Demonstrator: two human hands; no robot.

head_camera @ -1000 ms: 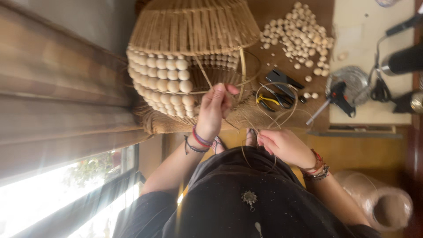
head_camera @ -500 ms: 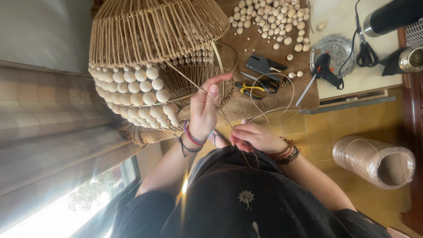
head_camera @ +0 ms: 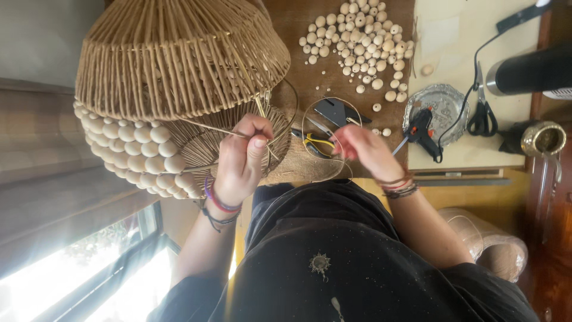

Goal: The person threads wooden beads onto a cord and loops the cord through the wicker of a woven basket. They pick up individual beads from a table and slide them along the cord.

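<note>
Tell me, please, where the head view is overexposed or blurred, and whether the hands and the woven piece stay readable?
Head view: the window at the lower left is blown out to white; the right hand is smeared by motion blur; the left hand, pinching a thin strand at the woven lampshade, is sharp; the wooden beads are evenly lit and clear; the far right edge lies in shadow.
</note>
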